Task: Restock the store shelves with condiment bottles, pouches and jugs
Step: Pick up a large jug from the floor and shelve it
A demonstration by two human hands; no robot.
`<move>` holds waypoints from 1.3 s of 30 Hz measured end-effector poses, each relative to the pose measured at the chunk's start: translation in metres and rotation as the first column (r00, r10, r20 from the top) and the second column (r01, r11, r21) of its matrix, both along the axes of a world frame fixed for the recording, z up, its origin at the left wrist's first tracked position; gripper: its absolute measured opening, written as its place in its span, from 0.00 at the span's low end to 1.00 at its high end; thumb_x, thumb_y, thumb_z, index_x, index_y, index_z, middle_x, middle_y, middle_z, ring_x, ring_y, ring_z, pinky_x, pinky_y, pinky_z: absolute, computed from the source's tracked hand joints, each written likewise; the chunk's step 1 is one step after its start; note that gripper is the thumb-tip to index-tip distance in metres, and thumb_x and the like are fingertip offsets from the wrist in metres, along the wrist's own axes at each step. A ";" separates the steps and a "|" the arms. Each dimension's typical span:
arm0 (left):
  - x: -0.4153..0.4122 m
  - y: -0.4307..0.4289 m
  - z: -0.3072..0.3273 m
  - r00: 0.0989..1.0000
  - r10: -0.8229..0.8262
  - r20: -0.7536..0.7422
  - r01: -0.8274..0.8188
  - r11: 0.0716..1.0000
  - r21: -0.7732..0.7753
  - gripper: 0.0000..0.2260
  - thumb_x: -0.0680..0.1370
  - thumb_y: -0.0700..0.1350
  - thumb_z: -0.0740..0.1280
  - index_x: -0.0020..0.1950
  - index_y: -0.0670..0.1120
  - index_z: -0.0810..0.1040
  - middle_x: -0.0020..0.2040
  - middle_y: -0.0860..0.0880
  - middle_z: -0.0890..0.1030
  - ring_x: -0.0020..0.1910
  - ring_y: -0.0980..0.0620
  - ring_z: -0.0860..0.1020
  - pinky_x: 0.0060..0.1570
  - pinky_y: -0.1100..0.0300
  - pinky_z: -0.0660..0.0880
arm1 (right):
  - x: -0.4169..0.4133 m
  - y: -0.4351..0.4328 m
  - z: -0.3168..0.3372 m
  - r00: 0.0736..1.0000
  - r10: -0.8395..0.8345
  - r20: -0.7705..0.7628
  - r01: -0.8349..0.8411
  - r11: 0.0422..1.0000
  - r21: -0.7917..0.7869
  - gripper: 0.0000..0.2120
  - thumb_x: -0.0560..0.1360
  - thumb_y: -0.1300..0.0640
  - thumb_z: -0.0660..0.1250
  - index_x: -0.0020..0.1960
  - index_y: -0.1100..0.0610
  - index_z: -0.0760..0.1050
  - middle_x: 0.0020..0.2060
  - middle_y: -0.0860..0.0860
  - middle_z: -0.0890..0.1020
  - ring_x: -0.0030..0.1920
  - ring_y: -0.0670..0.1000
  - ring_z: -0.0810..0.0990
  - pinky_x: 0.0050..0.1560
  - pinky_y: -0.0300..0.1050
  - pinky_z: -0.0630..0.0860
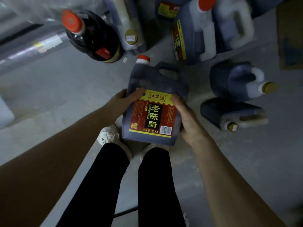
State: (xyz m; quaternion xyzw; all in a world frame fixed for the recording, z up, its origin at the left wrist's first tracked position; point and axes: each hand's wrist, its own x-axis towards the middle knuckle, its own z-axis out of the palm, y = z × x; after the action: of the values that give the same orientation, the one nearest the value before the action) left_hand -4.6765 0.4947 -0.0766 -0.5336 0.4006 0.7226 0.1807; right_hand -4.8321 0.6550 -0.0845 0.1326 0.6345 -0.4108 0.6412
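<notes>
Holding a dark vinegar jug (155, 82) between both hands, I have it above my white shoes (109, 133), its front label facing up at me. The label is red and yellow with a barcode and "2.5L" along its lower edge. The jug's orange-and-white cap (143, 59) points away from me, with the moulded handle just beside it.

My left hand (126, 99) grips the jug's left side, thumb lying over the upper left corner of the label; the fingers go behind the jug and I cannot see them. My right hand (186, 118) grips the right side, thumb along the label's right edge, palm against the jug's wall.

On the grey floor (57, 89) beyond it lie more containers: a round dark bottle (95, 38) with an orange cap to the left, a gold-capped jug (129, 27) beside it, an orange-capped jug (195, 33) farther right, and two gold-capped jugs (232, 81) (229, 113) on their sides near my right hand. A sheet of cardboard (290, 33) lies at the far right edge.
</notes>
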 end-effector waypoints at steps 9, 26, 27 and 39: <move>-0.014 -0.019 0.131 0.998 0.049 0.037 -0.045 0.993 -0.112 0.25 0.70 0.66 0.68 0.58 0.49 0.77 0.53 0.47 0.85 0.52 0.47 0.84 0.60 0.48 0.78 | -0.008 -0.021 0.128 0.992 -0.011 -0.128 0.014 1.000 0.018 0.40 0.59 0.30 0.78 0.62 0.53 0.79 0.53 0.53 0.87 0.54 0.55 0.86 0.62 0.57 0.79; -0.008 -0.048 0.438 0.976 0.178 -0.125 -0.207 0.936 -0.285 0.33 0.68 0.73 0.60 0.57 0.49 0.81 0.48 0.47 0.86 0.48 0.47 0.85 0.56 0.50 0.79 | -0.010 -0.074 0.448 0.898 0.023 -0.440 -0.063 0.995 -0.078 0.21 0.75 0.38 0.70 0.55 0.54 0.82 0.49 0.50 0.88 0.52 0.50 0.86 0.56 0.50 0.81; -0.007 -0.051 0.456 0.972 0.172 -0.159 -0.215 0.927 -0.307 0.32 0.69 0.73 0.60 0.56 0.49 0.81 0.46 0.47 0.87 0.45 0.48 0.86 0.53 0.52 0.80 | -0.009 -0.079 0.465 0.892 0.013 -0.452 -0.059 0.994 -0.087 0.22 0.75 0.37 0.70 0.57 0.54 0.82 0.49 0.50 0.87 0.51 0.50 0.86 0.53 0.48 0.81; -0.001 -0.102 0.648 0.907 0.108 -0.407 -0.330 0.781 -0.530 0.28 0.68 0.74 0.62 0.45 0.52 0.86 0.43 0.51 0.87 0.42 0.52 0.86 0.49 0.54 0.80 | -0.004 -0.135 0.662 0.743 -0.064 -0.666 -0.191 0.933 -0.303 0.30 0.67 0.29 0.70 0.55 0.53 0.81 0.46 0.51 0.88 0.47 0.52 0.87 0.56 0.57 0.82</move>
State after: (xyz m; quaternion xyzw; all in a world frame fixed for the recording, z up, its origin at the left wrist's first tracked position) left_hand -4.6778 0.3928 0.5711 -0.4672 0.5638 0.6631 -0.1550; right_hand -4.8364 0.5198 0.5773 -0.1618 0.7410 -0.5151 0.3993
